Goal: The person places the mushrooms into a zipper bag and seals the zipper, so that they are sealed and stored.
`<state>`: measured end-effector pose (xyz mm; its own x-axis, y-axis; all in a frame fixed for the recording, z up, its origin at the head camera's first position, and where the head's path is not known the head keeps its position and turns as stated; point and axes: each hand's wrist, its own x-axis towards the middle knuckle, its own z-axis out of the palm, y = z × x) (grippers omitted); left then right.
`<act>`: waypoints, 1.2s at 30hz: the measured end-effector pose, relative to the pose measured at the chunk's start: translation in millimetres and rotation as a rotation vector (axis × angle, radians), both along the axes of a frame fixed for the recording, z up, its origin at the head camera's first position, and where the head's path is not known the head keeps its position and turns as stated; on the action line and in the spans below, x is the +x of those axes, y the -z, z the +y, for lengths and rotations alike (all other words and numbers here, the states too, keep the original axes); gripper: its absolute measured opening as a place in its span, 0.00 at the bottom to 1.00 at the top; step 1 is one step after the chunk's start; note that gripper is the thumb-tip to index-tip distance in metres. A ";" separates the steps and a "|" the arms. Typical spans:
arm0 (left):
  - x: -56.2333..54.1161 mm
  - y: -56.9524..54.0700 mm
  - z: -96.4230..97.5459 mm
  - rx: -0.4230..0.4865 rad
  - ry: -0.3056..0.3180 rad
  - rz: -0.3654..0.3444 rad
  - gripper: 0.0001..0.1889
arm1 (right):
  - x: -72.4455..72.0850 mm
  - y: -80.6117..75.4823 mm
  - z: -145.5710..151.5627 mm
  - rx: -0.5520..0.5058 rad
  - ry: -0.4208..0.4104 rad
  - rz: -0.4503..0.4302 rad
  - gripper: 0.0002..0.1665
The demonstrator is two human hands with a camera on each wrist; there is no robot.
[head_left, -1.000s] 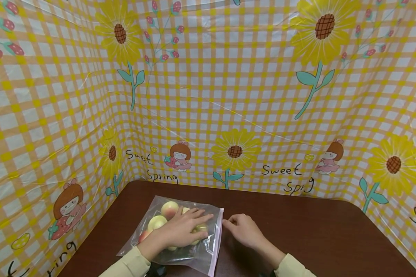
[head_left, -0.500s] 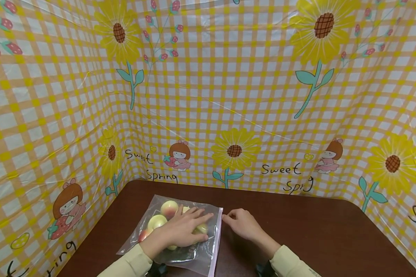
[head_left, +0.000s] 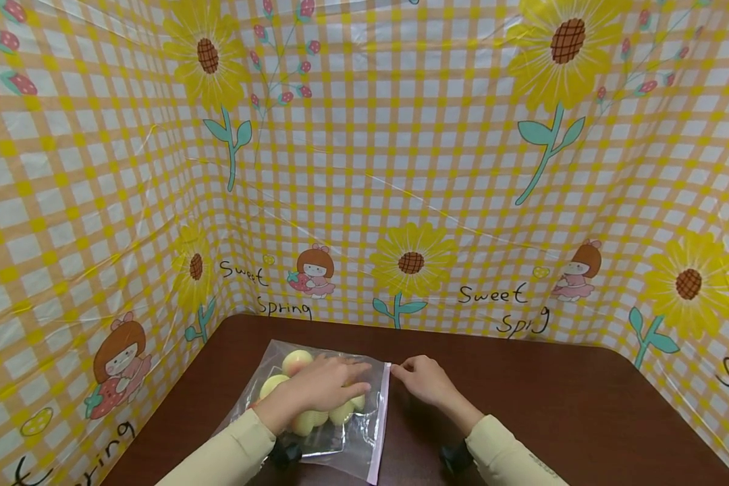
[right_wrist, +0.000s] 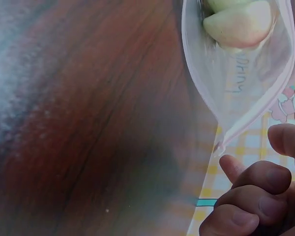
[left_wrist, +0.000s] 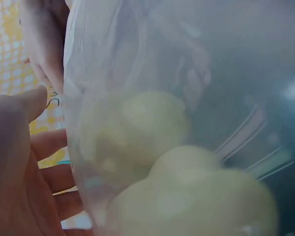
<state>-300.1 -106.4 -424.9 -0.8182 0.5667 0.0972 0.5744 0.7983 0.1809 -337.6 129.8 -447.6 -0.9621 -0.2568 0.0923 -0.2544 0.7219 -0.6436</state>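
Observation:
A clear zip bag point(head_left: 364, 442) with a pale pink zip strip point(head_left: 379, 425) along its right side lies on the table. Inside are several round, pale yellow fruits point(head_left: 308, 422), some blushed red. My left hand point(head_left: 320, 383) is over the bag with its fingers extended, hiding part of the fruit. At the far end of the zip strip is my right hand point(head_left: 428, 381), fingertips right by the corner. The right wrist view shows the bag mouth point(right_wrist: 206, 96) gaping, its corner near the right index finger; thumb and index finger are apart, the other fingers curled.
The dark brown table point(head_left: 553, 418) extends to the right of the bag. Behind and to the left hangs a yellow checked cloth point(head_left: 364, 202) with sunflowers and printed figures. Black wrist straps point(head_left: 287, 455) show below the sleeves.
My right hand has moved away from me along the zip strip to its far corner. My left hand has shifted up off the near fruits, so more of them show.

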 end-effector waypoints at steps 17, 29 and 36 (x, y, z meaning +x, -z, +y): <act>-31.9 -14.1 22.8 0.060 -0.105 0.046 0.21 | -14.0 1.5 -2.6 0.006 0.031 -0.012 0.21; -43.9 -17.2 34.7 -0.007 -0.198 -0.141 0.22 | -20.9 7.8 -4.8 -0.048 0.043 -0.082 0.21; -44.9 -22.4 41.4 -0.012 -0.245 -0.232 0.25 | -21.9 8.1 -7.5 -0.054 0.038 -0.090 0.21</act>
